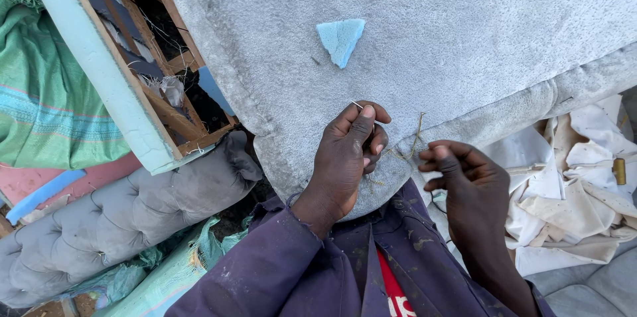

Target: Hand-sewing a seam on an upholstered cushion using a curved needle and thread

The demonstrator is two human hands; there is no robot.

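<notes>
My left hand (346, 158) rests on the edge of a grey upholstered cushion (424, 45), fingers curled shut and pinching a thin metal needle (357, 104) between thumb and forefinger, its tip poking out just above the knuckles. My right hand (464, 181) sits just beside it, at the cushion's lower right edge, fingers closed around a yellowish thread (410, 144) that loops up over the fabric between the two hands. The cushion fills the upper middle of my view and lies across my lap, over my purple jacket (305, 270). A small triangular scrap of blue foam (340, 39) lies on the cushion, well apart from my hands. To the left stands a wooden frame (156, 78) edged with pale blue foam padding, and below it a grey tufted cushion piece (113, 221). A green woven sack (46, 91) is at the far left. On the right, crumpled white cloth (570, 184) lies heaped near my right forearm.
</notes>
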